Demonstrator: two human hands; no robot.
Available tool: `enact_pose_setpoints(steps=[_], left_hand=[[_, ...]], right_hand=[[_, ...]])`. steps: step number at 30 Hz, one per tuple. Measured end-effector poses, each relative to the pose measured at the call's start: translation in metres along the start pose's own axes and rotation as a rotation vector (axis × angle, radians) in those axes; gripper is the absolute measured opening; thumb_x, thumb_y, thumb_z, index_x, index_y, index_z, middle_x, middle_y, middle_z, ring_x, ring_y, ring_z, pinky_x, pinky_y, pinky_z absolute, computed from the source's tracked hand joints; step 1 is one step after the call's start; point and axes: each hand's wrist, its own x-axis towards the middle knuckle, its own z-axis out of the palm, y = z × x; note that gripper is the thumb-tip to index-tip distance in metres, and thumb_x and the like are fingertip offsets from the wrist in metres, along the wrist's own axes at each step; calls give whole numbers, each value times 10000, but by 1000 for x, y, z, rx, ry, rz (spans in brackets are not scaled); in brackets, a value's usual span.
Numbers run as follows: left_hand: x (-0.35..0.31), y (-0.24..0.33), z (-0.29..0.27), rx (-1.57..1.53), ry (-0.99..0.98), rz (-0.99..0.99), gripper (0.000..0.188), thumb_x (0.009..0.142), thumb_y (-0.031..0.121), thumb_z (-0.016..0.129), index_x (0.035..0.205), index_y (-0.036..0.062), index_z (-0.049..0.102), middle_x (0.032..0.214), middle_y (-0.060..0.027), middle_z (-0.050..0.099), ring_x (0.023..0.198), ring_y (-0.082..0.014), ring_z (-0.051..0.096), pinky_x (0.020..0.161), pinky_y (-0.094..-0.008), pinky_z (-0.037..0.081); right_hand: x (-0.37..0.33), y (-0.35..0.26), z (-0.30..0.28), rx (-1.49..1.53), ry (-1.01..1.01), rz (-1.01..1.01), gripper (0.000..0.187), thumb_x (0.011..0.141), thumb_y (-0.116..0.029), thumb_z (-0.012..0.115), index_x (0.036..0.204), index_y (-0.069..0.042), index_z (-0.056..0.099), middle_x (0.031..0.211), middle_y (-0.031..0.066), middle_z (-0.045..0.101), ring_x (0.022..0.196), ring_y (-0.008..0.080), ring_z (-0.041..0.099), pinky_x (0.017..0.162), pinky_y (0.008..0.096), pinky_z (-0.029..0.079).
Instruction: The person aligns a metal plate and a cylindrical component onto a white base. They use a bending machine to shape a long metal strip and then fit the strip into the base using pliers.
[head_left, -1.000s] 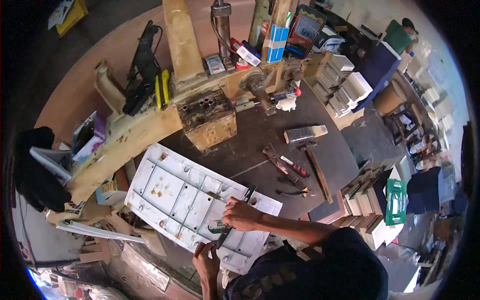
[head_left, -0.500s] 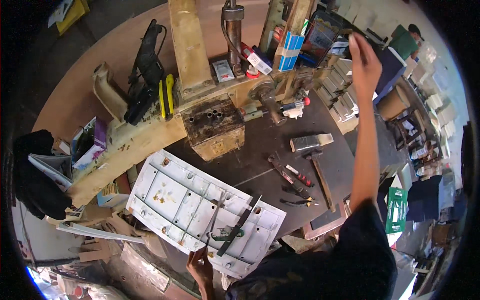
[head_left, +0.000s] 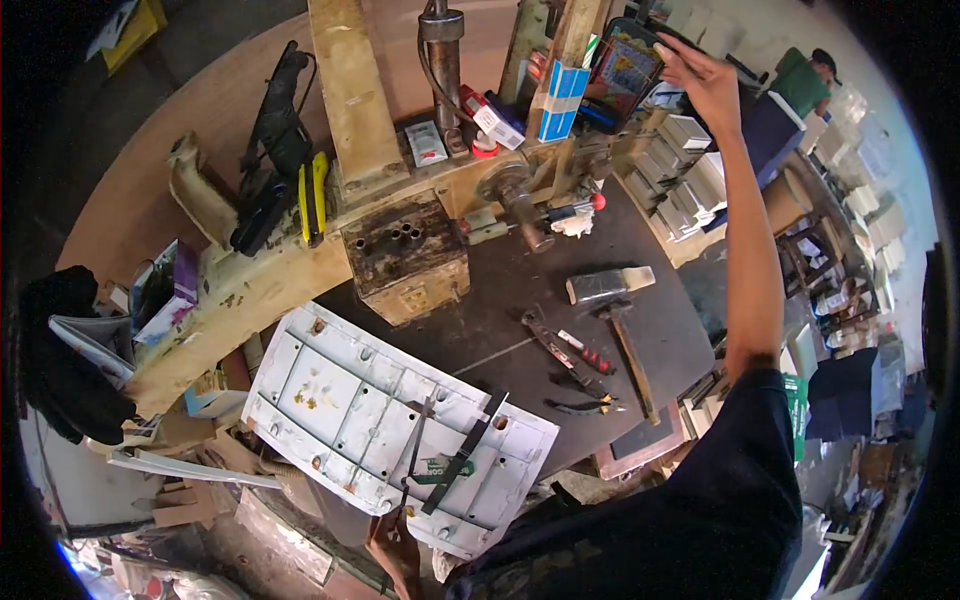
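Observation:
My left hand (head_left: 392, 548) is closed at the lower edge of a white ribbed panel (head_left: 352, 425), around the lower end of a thin dark rod-like tool (head_left: 417, 445). The tool slants up over the panel, its exact kind unclear. Beside it a flat black bar (head_left: 468, 462) lies across the panel. My right arm reaches far to the upper right. There my right hand (head_left: 703, 82) is open, fingers stretched out and apart, close to a dark wire basket (head_left: 628, 75) with colourful contents. No object shows in it.
On the dark tabletop lie a hammer (head_left: 632, 365), a paintbrush (head_left: 610, 285), pliers (head_left: 580, 405) and a red-handled tool (head_left: 588, 355). A rusty metal block (head_left: 408, 255) stands by the wooden beam. Yellow-handled cutter (head_left: 313, 200) and small white drawers (head_left: 680, 180) are farther off. A person (head_left: 805, 80) is in the background.
My right hand has moved slightly up and left, its fingers spreading toward the wire basket. The view has shifted a little. My left hand keeps the thin tool at the panel.

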Motion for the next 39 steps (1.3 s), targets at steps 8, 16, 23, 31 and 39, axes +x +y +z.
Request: enact_pose_setpoints(steps=[8,16,23,31,39], left_hand=[[-8,-9,5,-38,14,15,145,782,-41,720,900,23,776,772,-125,699,737,-288,651,656,-409,468],[-16,-17,2,1,79,185,112,844,-23,713,929,22,770,776,-123,656,670,-258,635,588,-365,458],[-28,-22,1,-14,101,91,151,806,-64,722,929,17,756,744,-111,613,649,-261,599,575,-368,435],[-32,-13,0,-60,93,25,132,816,15,666,912,3,756,728,-146,619,674,-334,606,611,-414,456],[-34,-18,-2,-18,71,45,123,818,-12,709,932,5,753,748,-133,612,661,-288,611,589,-390,455]], right_hand=[[-3,-6,-3,69,1,42,385,990,-346,694,1297,-115,714,1133,71,746,914,147,725,804,277,611],[-4,-5,-7,117,-1,158,454,1003,-398,658,1348,-103,674,1288,112,676,1051,207,709,832,316,620],[-5,-4,-4,113,-5,183,444,1006,-391,656,1358,-121,669,1291,107,672,1063,202,705,838,307,613],[-3,4,-9,109,5,120,417,1006,-368,664,1342,-122,680,1279,95,683,1053,190,702,835,314,617],[-3,0,-5,66,-5,121,429,995,-377,677,1336,-116,683,1242,76,705,1048,188,705,842,336,628]])
